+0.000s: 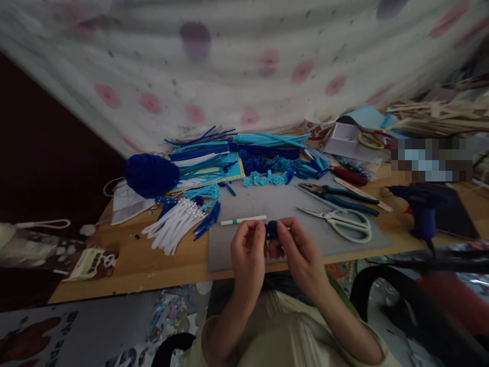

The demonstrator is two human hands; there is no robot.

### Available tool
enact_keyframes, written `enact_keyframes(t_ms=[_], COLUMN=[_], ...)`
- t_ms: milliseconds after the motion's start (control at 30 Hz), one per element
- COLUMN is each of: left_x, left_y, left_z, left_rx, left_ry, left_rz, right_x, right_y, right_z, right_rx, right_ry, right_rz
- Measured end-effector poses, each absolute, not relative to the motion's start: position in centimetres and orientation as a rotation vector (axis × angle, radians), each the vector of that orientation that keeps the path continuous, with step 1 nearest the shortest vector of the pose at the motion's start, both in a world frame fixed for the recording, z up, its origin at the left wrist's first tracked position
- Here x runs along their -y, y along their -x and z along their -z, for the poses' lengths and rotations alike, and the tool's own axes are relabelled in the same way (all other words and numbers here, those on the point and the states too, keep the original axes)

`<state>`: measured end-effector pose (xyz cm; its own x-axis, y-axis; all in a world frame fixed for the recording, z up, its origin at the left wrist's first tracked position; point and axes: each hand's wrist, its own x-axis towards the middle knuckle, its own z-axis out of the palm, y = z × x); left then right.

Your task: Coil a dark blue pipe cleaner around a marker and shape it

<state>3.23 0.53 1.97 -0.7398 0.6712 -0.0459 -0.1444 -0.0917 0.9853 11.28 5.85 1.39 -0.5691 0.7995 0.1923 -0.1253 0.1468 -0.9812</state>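
Behind everything hangs a pale cloth (pixel 237 66) with pink blotches, draped down to the back edge of my wooden tabletop (pixel 153 265). On the tabletop lies a grey mat (pixel 275 204), straight in front of me, and I'm working over its near edge. Far left of the mat sits a big dark blue fuzzy ball (pixel 151 175), and behind the mat there's a long spread of blue and turquoise pipe cleaners (pixel 244 145), some twisted into little curls along the mat's back edge. Over on the right a blue glue gun (pixel 422 206) stands on the wood, well apart from my hands. A bundle of white pipe cleaners (pixel 171 227) fans out just left of the mat, with a few dark blue strands beside it. On the mat's right half lie white-handled scissors (pixel 344 221), and just behind them teal-handled pliers (pixel 336 196). A thin white marker (pixel 242 220) lies on the mat just beyond my fingers.

Now my hands: my left hand (pixel 248 252) and my right hand (pixel 300 255) are close together above the mat's near edge, fingers curled in, thumbs and fingertips pinching. Between them I've got a small dark blue fuzzy piece (pixel 271 230), gripped from both sides, held just above the mat and a little short of the marker. Its exact shape is too dim to make out.
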Motion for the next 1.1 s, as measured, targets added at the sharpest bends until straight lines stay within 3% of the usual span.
enact_keyframes(t_ms=[133,300,533,800,1100], left_x=[0.3,0.7,0.2,0.2,0.0], left_y=[-2.6,-2.5,-2.3,0.1,-2.4], left_z=[-2.7,-2.9,-2.2,-2.5,-1.1], left_rx=[-1.828,-1.729,-1.617,-1.478,-1.423], left_ry=[-0.756,-0.754,-0.674,-0.573,-0.401], left_rz=[-1.769,-1.761,-1.717,-1.416,-1.649], right_x=[-7.0,-8.2,-7.8,-8.7,-8.0], right_y=[-12.3,-12.9,-12.7,-13.8,-13.1], right_z=[-1.5,-2.3,-1.8,-2.4,-1.6], right_rx=[1.857,2.043,2.043,2.344,2.319], right_ry=[0.642,0.441,0.496,0.452,0.459], right_rz=[-1.144,-0.744,-0.762,-0.845,-0.767])
